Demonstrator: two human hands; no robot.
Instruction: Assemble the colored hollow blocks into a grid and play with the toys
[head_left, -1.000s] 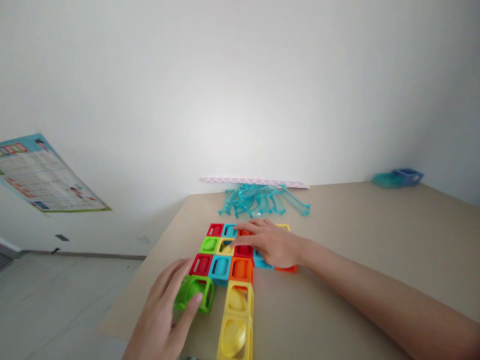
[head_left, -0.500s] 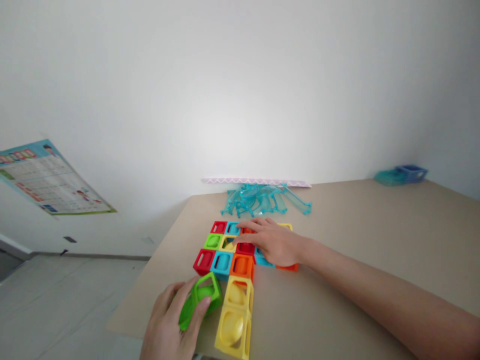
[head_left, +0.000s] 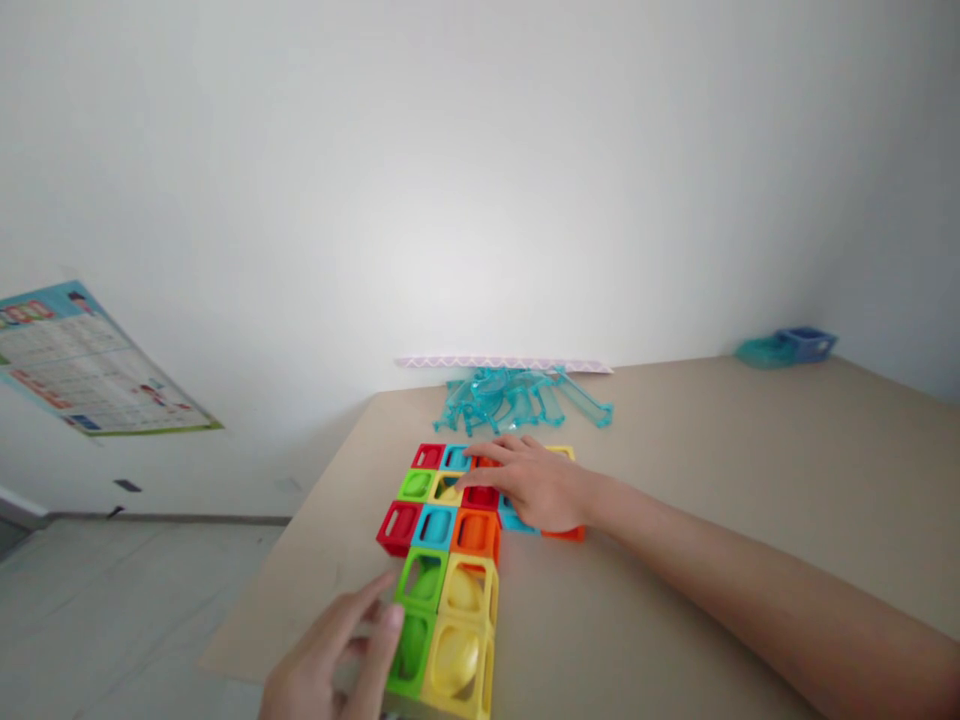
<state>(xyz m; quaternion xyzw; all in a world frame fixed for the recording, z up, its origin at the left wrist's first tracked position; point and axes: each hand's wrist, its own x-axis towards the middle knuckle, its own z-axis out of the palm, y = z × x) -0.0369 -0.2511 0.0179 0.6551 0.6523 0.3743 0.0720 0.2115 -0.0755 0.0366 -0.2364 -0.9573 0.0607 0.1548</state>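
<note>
Two green cube blocks stand in a column against two yellow cube blocks at the near end of the block layout. Beside the green blocks, my left hand has thumb and fingers apart, the thumb tip at or very near their left side. My right hand lies with fingers stretched over the far rows, hiding some blocks. Around it show a red block, a blue block, an orange block and several more, packed edge to edge.
Clear teal plastic track pieces lie heaped behind the blocks, before a pale purple patterned strip along the wall. A blue basket stands at the far right of the beige table. The table's left edge is near my left hand.
The green blocks, tilted in my left hand before, now sit straight against the yellow ones. My left hand has loosened and drawn back to the left. My right hand stays on the blocks.
</note>
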